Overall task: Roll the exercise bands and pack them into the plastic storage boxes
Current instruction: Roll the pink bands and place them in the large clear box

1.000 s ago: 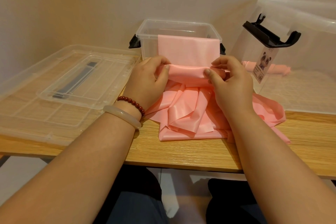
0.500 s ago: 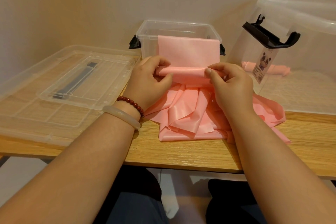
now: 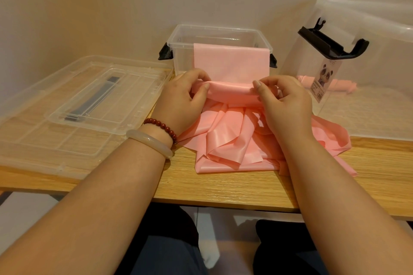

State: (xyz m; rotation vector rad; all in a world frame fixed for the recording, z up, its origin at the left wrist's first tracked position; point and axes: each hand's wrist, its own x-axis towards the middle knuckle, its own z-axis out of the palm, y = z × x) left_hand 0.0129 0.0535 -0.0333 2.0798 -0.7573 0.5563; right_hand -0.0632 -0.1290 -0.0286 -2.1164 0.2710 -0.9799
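The band is pink and lies straight ahead of me on the table. Its rolled part runs left to right between my hands, and a flat stretch rises from the roll up the front wall of the small box to its rim. I cannot tell how much of it lies inside. Nearer me, the loose end sits in a crumpled heap on the table, partly under my wrists.

My left hand pinches the roll's left end, thumb on the near side and fingers curled over the top. My right hand pinches the right end the same way, thumb on top near the middle. Both forearms reach forward across the table edge. On my left wrist are a bead bracelet and a pale bangle.

The big box at my right has a black latch and a panda label. A rolled band lies inside it, seen through the clear wall. At my left, a small lid rests on a larger lid.
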